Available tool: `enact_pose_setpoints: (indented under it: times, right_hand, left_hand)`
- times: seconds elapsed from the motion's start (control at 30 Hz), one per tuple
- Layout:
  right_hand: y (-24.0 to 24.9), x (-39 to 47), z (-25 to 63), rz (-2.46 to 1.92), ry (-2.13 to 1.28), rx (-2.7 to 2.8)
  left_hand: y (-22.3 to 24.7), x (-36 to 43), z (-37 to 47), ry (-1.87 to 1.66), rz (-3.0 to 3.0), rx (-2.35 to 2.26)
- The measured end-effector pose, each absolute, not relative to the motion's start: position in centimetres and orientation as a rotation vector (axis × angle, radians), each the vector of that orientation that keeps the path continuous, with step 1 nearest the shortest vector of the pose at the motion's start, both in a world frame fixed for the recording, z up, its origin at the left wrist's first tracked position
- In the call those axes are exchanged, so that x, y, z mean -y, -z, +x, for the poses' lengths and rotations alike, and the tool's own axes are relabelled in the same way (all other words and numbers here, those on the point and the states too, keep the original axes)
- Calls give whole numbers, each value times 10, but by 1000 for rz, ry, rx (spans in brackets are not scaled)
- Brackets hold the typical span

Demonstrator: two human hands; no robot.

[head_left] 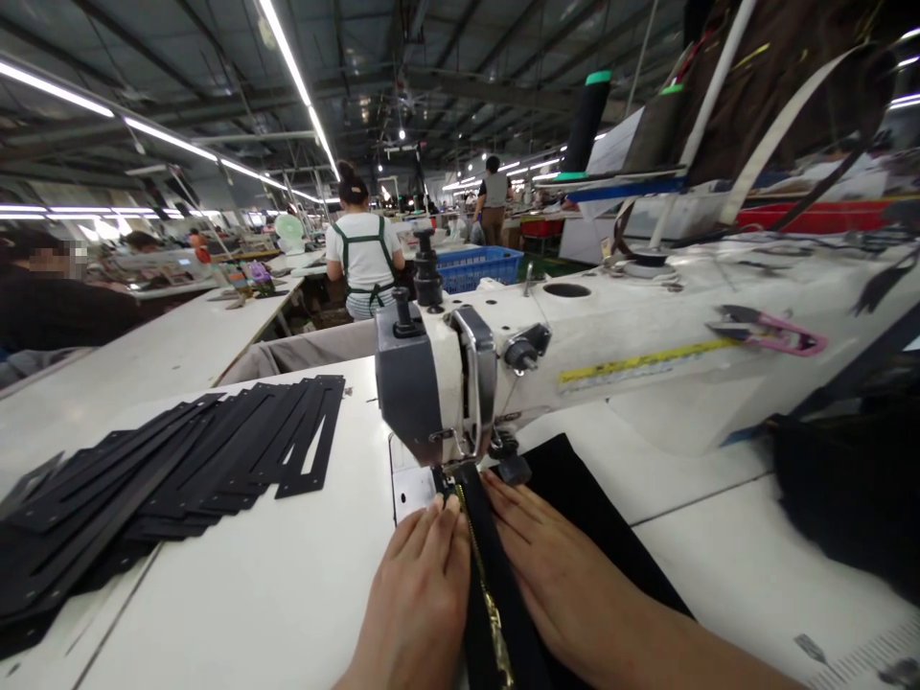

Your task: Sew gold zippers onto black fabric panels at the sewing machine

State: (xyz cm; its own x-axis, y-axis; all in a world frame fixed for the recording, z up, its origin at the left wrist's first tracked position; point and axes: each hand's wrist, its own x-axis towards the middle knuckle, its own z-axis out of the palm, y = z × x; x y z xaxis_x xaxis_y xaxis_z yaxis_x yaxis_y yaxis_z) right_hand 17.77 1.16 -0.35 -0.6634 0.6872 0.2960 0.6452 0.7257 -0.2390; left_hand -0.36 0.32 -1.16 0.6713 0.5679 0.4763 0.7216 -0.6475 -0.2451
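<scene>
A black zipper (483, 585) with gold-coloured teeth runs lengthwise under the needle area of a white sewing machine (442, 383). Its lower end passes between my hands. My left hand (424, 585) is on the zipper's left edge, fingertips bunched together close to the presser foot; its thumb is hidden. On the right side, my right hand (550, 556) lies flat with fingers stretched forward, pressing on the black strip beside the teeth. Black fabric (575, 479) spreads out beneath and beyond that hand. The needle tip is hidden behind the machine's head and foot.
Overlapping black pieces with cut-out slots (237, 450) lie at left on the white table (287, 594). Pink-handled thread snips (769, 331) and a yellow tape measure (639, 362) are on the machine arm. Dark cloth (855, 489) is at right. People and a blue crate (478, 268) are behind.
</scene>
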Motion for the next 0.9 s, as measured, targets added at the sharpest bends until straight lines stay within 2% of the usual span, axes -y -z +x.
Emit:
enact_pose_setpoints:
  times: [0.53, 0.9]
  right_hand:
    - [11, -10, 179, -1092, -113, 2511]
    - [-2, -10, 188, -1100, -412, 2398]
  left_hand:
    - [14, -5, -2, 461, -2429, 1016]
    - [5, -17, -27, 348, -2583, 937]
